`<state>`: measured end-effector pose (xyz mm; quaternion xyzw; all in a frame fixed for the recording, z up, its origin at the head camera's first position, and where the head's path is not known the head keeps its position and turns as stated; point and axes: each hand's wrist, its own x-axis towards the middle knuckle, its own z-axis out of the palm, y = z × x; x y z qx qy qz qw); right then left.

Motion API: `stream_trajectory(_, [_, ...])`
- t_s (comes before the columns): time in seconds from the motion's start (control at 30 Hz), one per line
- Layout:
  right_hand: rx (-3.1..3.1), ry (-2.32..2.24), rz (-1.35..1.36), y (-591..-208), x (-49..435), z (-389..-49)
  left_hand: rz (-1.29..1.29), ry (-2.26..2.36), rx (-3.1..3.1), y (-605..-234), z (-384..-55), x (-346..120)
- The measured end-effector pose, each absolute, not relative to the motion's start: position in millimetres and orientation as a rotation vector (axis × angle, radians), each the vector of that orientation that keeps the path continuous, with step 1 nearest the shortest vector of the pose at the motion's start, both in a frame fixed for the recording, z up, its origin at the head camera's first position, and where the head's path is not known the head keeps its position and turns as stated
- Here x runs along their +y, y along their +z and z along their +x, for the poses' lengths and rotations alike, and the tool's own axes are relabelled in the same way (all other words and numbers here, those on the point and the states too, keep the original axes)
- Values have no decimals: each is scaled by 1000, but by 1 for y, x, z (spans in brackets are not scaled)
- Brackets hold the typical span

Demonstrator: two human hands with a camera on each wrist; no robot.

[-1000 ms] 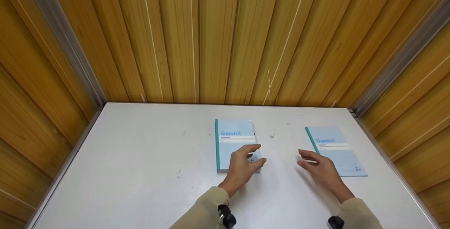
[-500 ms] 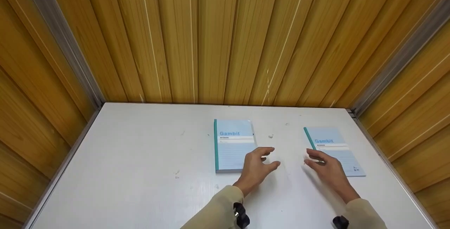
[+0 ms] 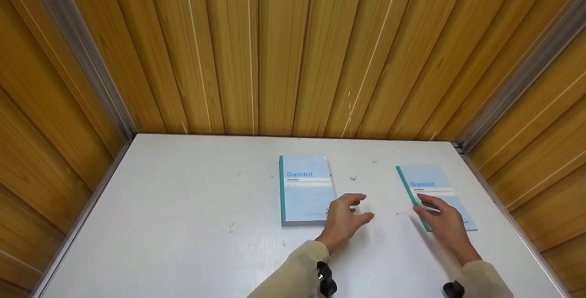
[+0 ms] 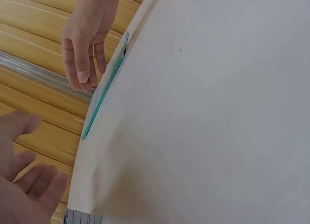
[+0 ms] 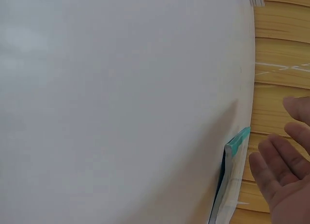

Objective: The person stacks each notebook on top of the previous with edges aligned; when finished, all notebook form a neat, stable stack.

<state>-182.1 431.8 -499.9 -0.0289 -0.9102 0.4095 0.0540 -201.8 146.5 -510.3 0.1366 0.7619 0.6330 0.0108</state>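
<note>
A stack of light-blue notebooks (image 3: 304,202) with a teal spine, marked "Gambit", lies mid-table; its layered edge (image 4: 85,218) shows in the left wrist view. My left hand (image 3: 343,220) hovers at its lower right corner, fingers bent loosely and thumb apart, holding nothing. Farther right lies a thin notebook (image 3: 432,178) of the same look, tilted a little. Over its lower part is my right hand (image 3: 445,225), thumb and fingers apart with nothing between them, covering some of the cover. In the right wrist view this notebook (image 5: 224,180) is edge-on, beside the right hand (image 5: 286,175).
The white table (image 3: 183,206) carries both the stack and the thin notebook and has small scuffs. Wood-patterned panels (image 3: 274,51) stand behind it and at both sides. Grey metal posts (image 3: 87,55) mark the corners.
My left hand has moved right, off the stack's lower right part. My right hand has shifted right, from the thin notebook's left side to over its lower part. Neither the stack nor the notebook has moved.
</note>
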Motion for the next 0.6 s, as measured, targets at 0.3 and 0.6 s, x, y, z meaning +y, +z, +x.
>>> stream_trajectory(0.3, [-2822,1185,-199,-501,448,-183,386,1961,2335,-509,-202,166])
stream_trajectory(0.6, [-2842,1177,-316,-503,462,-183,305,1931,2335,-517,-200,181])
